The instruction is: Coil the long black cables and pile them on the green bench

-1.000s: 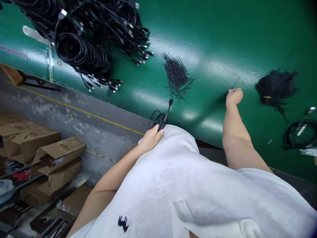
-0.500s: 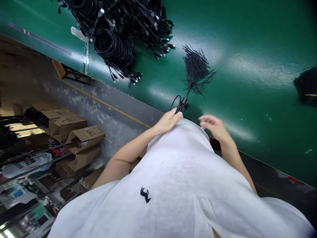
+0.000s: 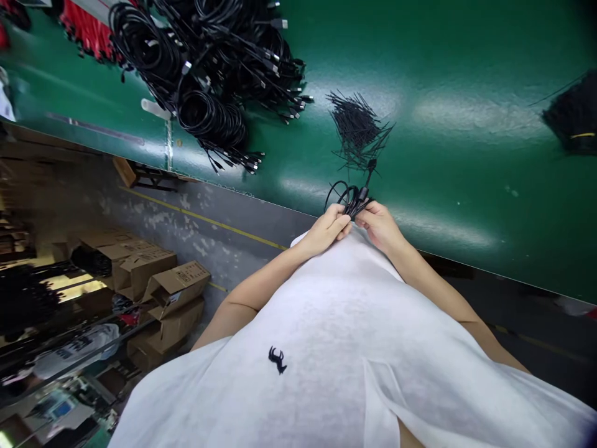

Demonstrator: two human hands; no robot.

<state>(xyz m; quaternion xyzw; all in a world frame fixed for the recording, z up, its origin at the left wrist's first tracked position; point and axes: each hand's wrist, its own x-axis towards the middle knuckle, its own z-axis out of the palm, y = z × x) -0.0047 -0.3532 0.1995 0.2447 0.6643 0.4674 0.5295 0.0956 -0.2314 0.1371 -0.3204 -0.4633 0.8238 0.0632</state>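
Observation:
At the near edge of the green table, my left hand (image 3: 330, 231) is closed around a coiled black cable (image 3: 347, 196). The cable's thicker end piece and plug point up and away over the tabletop. My right hand (image 3: 380, 225) is closed against the right side of the same coil, its fingertips pinched on it; whether a thin tie is between them is too small to see. Just beyond the coil lies a loose pile of thin black ties (image 3: 357, 124). The cable plug reaches the pile's near side.
A big heap of coiled black cables (image 3: 219, 56) covers the table's far left, with red cables (image 3: 88, 28) behind. A black bundle with a yellow band (image 3: 576, 115) lies far right. Cardboard boxes (image 3: 180, 286) stand on the floor at left. The green table (image 3: 466, 186) stretches right.
My right hand has come in from the right, from apart with nothing in it, to the coil. My left hand keeps hold of the cable. The view has turned slightly.

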